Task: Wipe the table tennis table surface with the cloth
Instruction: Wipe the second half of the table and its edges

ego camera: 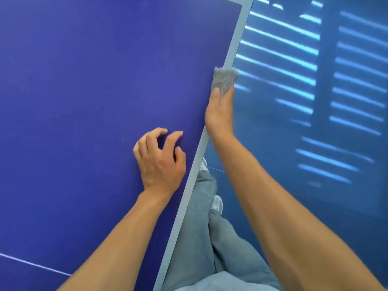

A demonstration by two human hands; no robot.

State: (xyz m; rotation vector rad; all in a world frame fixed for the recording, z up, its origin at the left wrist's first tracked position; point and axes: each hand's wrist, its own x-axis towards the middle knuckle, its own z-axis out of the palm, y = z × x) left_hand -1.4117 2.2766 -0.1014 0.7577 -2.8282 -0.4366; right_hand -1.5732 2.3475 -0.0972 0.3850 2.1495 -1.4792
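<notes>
Wiping at the table's side edge

Head view: the right hand (219, 110) gripped the cloth (224, 79) on the table (94, 80) border just ahead of it; the left hand (160, 157) rested loosely curled, holding nothing. No dirt was visible, so progress was hard to judge.

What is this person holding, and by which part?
The right hand pinches the grey cloth by its near end, thumb on top, at the pale table edge. The left hand holds nothing.
</notes>
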